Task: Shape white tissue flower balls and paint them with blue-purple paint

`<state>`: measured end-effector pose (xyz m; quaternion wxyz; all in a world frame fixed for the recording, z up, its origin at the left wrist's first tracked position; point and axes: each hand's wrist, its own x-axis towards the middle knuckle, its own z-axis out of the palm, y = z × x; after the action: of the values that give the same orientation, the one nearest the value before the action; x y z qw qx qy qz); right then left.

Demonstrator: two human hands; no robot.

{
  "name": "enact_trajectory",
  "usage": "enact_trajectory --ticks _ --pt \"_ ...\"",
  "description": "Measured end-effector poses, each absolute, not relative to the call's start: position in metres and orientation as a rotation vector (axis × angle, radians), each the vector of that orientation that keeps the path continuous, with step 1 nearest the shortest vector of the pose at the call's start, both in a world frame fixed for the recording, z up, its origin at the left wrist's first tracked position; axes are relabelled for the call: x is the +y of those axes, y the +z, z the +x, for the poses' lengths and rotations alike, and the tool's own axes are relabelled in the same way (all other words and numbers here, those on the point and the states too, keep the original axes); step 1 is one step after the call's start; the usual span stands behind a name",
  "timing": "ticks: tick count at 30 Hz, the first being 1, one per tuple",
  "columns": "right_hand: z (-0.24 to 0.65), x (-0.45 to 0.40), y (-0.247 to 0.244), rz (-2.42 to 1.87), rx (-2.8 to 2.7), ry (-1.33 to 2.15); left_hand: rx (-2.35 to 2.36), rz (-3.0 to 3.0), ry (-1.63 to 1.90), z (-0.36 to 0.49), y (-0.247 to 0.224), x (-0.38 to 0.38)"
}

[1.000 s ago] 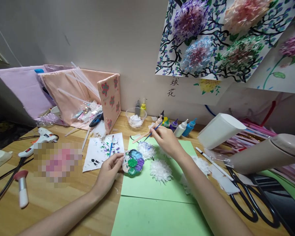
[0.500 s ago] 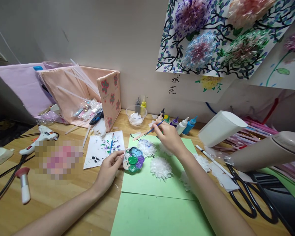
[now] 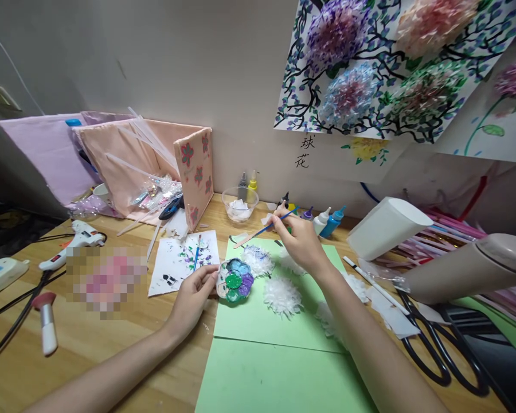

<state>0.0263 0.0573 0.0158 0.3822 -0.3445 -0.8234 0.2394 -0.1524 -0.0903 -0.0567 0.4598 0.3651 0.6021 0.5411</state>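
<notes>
My left hand (image 3: 196,289) pinches the edge of a small flower-shaped paint palette (image 3: 234,282) smeared with green, blue and purple. In my right hand (image 3: 300,240) is a thin blue paintbrush (image 3: 265,228), slanting down to the left. Its tip end is over the top of a green sheet (image 3: 245,327), near a white paper flower (image 3: 258,261) with blue-purple touches; contact is too small to tell. A plain white paper flower (image 3: 282,296) lies below it. More white flowers are partly covered by my right hand and forearm.
A paint-marked paper (image 3: 167,264) with another brush lies left of the palette. Paint bottles (image 3: 333,222) and a clear bowl (image 3: 239,205) stand by the wall. Large scissors (image 3: 438,350) and a thermos-like cylinder (image 3: 464,267) are at right; a glue gun (image 3: 75,241) is at left.
The brush in my right hand has tilted slightly, and the hand has shifted a little. My left hand keeps the palette in about the same place. The whole view has moved slightly.
</notes>
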Motion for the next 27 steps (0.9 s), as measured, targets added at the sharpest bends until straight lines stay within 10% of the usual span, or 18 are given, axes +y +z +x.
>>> enact_trajectory --ticks 27 --pt "0.016 0.024 0.027 -0.451 -2.461 0.513 1.493 0.91 1.306 -0.153 -0.059 -0.09"
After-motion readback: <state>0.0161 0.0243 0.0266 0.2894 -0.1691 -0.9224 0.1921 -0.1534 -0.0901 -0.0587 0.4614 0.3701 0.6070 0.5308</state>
